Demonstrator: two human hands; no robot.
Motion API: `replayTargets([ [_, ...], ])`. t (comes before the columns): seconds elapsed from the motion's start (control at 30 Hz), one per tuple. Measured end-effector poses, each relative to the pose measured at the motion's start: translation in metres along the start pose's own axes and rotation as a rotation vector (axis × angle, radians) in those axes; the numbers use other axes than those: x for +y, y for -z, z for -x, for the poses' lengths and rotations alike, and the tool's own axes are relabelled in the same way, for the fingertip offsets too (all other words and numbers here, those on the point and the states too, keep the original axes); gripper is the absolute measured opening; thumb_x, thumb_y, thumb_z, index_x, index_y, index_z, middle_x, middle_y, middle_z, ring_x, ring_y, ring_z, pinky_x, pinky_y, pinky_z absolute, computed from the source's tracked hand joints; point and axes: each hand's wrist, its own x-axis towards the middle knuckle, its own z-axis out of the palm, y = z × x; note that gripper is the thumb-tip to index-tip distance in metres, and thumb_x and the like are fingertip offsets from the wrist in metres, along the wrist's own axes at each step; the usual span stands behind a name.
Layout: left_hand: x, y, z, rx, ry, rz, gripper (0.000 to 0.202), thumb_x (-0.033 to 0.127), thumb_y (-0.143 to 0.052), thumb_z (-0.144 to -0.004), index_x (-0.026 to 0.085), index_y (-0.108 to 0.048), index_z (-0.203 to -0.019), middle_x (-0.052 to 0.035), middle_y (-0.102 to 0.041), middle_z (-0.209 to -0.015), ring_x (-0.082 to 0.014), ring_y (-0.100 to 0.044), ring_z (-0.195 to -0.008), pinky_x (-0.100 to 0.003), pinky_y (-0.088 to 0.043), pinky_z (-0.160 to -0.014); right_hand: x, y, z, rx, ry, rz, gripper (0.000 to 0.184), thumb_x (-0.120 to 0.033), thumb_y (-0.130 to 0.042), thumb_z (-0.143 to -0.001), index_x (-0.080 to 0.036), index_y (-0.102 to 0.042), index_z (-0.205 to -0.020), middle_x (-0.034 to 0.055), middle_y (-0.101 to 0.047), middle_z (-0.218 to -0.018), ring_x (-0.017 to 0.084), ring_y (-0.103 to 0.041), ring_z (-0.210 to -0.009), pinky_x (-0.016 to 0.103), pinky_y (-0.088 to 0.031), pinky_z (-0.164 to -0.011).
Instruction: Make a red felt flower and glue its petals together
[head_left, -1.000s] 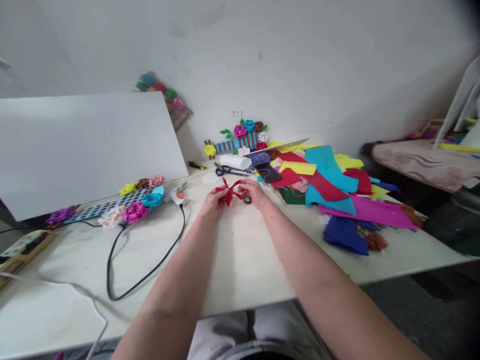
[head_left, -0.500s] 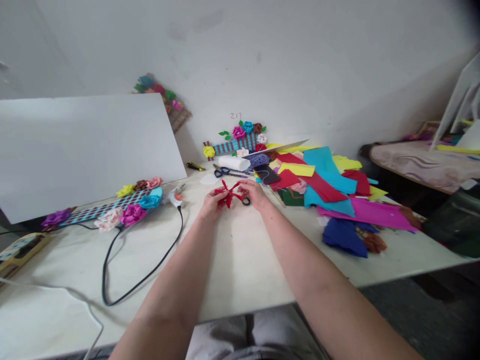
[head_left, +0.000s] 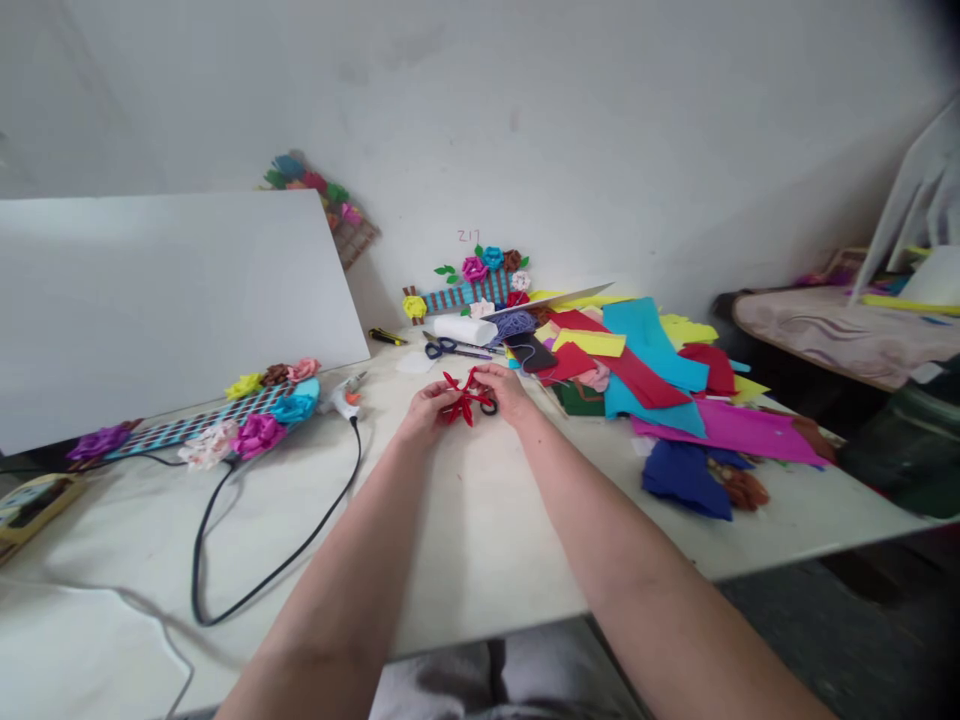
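Note:
A red crepe-paper flower piece (head_left: 463,408) with several narrow petals spreads between my two hands above the table. My left hand (head_left: 426,408) pinches its left side between thumb and fingers. On the other side, my right hand (head_left: 504,390) has its fingertips closed on a right-hand petal. Just below the right fingers a dark ring (head_left: 489,407) shows, like a scissors handle; the rest of it is hidden, and I cannot tell whether the hand holds it. Behind the hands lie blue-handled scissors (head_left: 441,347) and a white roll (head_left: 465,329).
Coloured paper sheets (head_left: 652,350) are piled to the right, with a blue crumpled piece (head_left: 686,478) in front. On the left are a glue gun (head_left: 346,398), its looping black cable (head_left: 196,560) and a flower-decorated woven panel (head_left: 210,415). A yellow cutter (head_left: 387,336) lies farther back.
The red petals have shifted and now spread wider, one pointing downward between my hands. Both hands stay in nearly the same place; the view has moved slightly.

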Motion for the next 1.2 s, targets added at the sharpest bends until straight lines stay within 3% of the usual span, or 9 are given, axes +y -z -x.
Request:
replayTargets([
  [0.3,0.0004,-0.0033,0.0002,0.008,-0.011,0.014,0.037,0.018,-0.086,-0.049,0.012,-0.067,-0.080,-0.0031,-0.066,-0.064,-0.0129,-0.060,-0.055,-0.024,-0.047,-0.054,-0.0014,0.0007,0.0009,-0.008,0.014,0.006,0.021,-0.028,-0.070,-0.054,-0.017,-0.065,-0.071,-0.0028,-0.062,-0.056,0.009,-0.050,-0.050,0.024,-0.037,-0.051],
  [0.9,-0.0009,-0.0048,0.0017,0.045,-0.039,-0.002,0.042,0.019,-0.088,-0.047,0.012,-0.067,-0.082,-0.0010,-0.065,-0.062,-0.0109,-0.058,-0.051,-0.021,-0.043,-0.048,-0.0029,-0.0013,0.0005,0.062,-0.041,0.076,0.013,-0.012,-0.058,-0.054,-0.017,-0.064,-0.065,-0.0037,-0.061,-0.055,0.008,-0.047,-0.050,0.021,-0.037,-0.049],
  [1.0,-0.0011,-0.0056,0.0027,-0.007,-0.054,-0.005,0.038,0.021,-0.088,-0.047,0.012,-0.064,-0.076,-0.0019,-0.066,-0.063,-0.0109,-0.058,-0.051,-0.022,-0.044,-0.049,-0.0032,-0.0017,0.0009,0.059,-0.032,0.079,0.015,-0.013,-0.059,-0.056,-0.017,-0.064,-0.068,-0.0044,-0.059,-0.055,0.008,-0.047,-0.049,0.021,-0.036,-0.047],
  [1.2,-0.0037,-0.0047,0.0026,-0.037,-0.059,0.009,0.046,0.017,-0.088,-0.044,0.012,-0.065,-0.083,-0.0024,-0.067,-0.066,-0.0127,-0.061,-0.055,-0.024,-0.047,-0.054,-0.0028,-0.0030,0.0009,0.090,-0.014,0.136,0.015,-0.011,-0.058,-0.058,-0.017,-0.063,-0.071,-0.0048,-0.058,-0.054,0.008,-0.046,-0.047,0.021,-0.036,-0.046],
])
